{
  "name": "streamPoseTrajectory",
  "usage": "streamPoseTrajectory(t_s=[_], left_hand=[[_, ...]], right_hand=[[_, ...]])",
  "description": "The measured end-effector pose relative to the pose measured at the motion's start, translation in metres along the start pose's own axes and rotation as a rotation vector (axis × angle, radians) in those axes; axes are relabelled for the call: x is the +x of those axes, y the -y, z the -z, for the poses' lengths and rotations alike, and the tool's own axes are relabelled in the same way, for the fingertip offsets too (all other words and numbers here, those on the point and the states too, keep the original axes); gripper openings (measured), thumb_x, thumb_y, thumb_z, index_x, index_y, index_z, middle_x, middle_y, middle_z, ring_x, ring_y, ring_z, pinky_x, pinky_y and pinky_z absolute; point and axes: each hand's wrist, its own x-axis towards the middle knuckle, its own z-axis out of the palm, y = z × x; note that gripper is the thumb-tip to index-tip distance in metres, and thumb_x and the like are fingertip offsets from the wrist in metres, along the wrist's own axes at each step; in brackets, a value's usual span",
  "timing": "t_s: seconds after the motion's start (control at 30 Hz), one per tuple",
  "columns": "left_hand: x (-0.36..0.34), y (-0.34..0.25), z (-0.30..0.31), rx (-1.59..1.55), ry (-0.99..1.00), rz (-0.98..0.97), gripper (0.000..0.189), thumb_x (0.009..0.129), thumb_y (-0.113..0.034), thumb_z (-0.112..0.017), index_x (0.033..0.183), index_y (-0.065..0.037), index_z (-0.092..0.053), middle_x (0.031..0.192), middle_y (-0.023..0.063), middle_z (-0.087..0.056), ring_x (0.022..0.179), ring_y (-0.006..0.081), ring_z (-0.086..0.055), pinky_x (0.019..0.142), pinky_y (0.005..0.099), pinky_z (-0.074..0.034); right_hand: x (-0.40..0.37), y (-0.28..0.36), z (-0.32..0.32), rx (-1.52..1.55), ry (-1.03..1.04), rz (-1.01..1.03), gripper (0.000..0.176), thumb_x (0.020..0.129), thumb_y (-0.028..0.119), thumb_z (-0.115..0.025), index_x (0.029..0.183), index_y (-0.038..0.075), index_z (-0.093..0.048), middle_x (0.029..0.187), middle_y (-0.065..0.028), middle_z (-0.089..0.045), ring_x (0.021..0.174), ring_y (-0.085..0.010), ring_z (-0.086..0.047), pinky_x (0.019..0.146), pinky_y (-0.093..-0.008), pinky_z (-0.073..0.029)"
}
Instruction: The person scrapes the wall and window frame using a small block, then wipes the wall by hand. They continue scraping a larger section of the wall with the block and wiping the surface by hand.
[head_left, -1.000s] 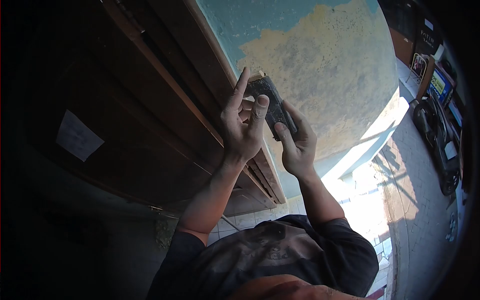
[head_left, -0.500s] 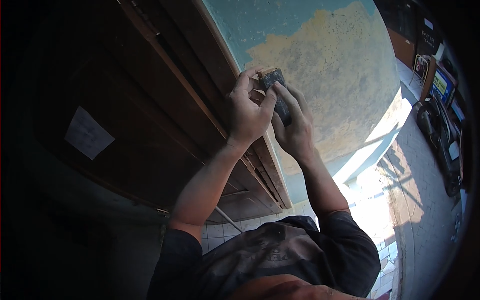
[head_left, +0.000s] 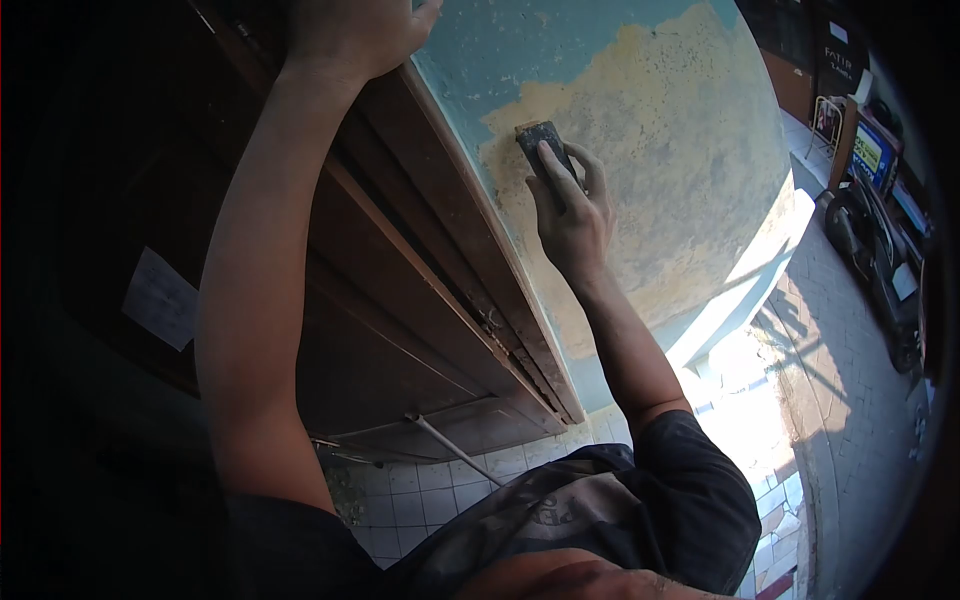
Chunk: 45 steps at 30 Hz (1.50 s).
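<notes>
My right hand grips a sanding block, dark and speckled on the outside with a tan end. An index finger lies along its back, and the block is against the wall, near the border between blue paint and the bare, mottled yellowish patch. My left hand is up by the top of the brown door frame. A digit of it is stretched out toward the blue paint; its other fingers are cut off by the upper edge, and I see nothing held there.
A paper sheet is stuck on the dark door at left. Below, a pale pole slants over the tiled floor. A black motorcycle stands to the right on sunlit paving.
My left hand has let go of the sanding block and moved up and left to the door frame. The right hand keeps the block, now slightly higher and further left on the wall.
</notes>
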Motion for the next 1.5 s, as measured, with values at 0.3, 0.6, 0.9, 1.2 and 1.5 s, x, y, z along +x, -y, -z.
streamPoseTrajectory(t_s=[0.3, 0.6, 0.9, 1.2, 1.5], left_hand=[[0.009, -0.018, 0.013, -0.006, 0.089, 0.114, 0.047, 0.091, -0.037, -0.071, 0.13, -0.01, -0.07, 0.137, 0.0131, -0.064, 0.132, 0.0248, -0.058, 0.127, 0.0494, -0.019], [0.005, -0.012, 0.002, -0.059, 0.019, 0.088, 0.045, 0.091, -0.037, -0.071, 0.128, -0.011, -0.071, 0.127, 0.0104, -0.069, 0.125, 0.0226, -0.061, 0.125, 0.0469, -0.024], [0.005, -0.01, 0.001, -0.155, -0.023, 0.096, 0.04, 0.092, -0.035, -0.07, 0.122, -0.01, -0.074, 0.113, 0.0098, -0.074, 0.111, 0.0237, -0.068, 0.121, 0.045, -0.029], [0.004, -0.014, 0.005, -0.155, -0.024, 0.105, 0.038, 0.092, -0.034, -0.07, 0.118, -0.008, -0.076, 0.109, 0.0119, -0.075, 0.105, 0.0245, -0.07, 0.119, 0.0445, -0.032], [0.004, -0.013, 0.003, -0.14, -0.048, 0.093, 0.038, 0.091, -0.034, -0.07, 0.118, -0.008, -0.076, 0.107, 0.0119, -0.075, 0.105, 0.0246, -0.07, 0.117, 0.0446, -0.034]], right_hand=[[0.035, 0.016, -0.001, -0.076, 0.0, 0.027, 0.035, 0.088, 0.017, -0.078, 0.123, 0.021, -0.075, 0.116, -0.0054, -0.069, 0.095, -0.0247, -0.073, 0.072, -0.0369, -0.06], [0.05, 0.023, 0.002, -0.07, 0.032, 0.007, 0.036, 0.088, 0.017, -0.079, 0.124, 0.022, -0.076, 0.111, -0.0066, -0.07, 0.089, -0.0245, -0.074, 0.069, -0.0367, -0.06], [0.043, 0.023, -0.01, -0.069, -0.046, 0.035, 0.036, 0.087, 0.017, -0.079, 0.123, 0.023, -0.077, 0.11, -0.0073, -0.069, 0.086, -0.0249, -0.074, 0.068, -0.0355, -0.059], [0.055, 0.04, -0.006, -0.078, 0.013, -0.025, 0.032, 0.088, 0.019, -0.078, 0.12, 0.024, -0.077, 0.108, -0.0062, -0.069, 0.086, -0.0274, -0.073, 0.068, -0.0392, -0.059], [0.047, 0.03, -0.021, -0.049, -0.06, 0.035, 0.036, 0.087, 0.015, -0.078, 0.123, 0.023, -0.076, 0.109, -0.0057, -0.069, 0.085, -0.0263, -0.073, 0.067, -0.0365, -0.059]])
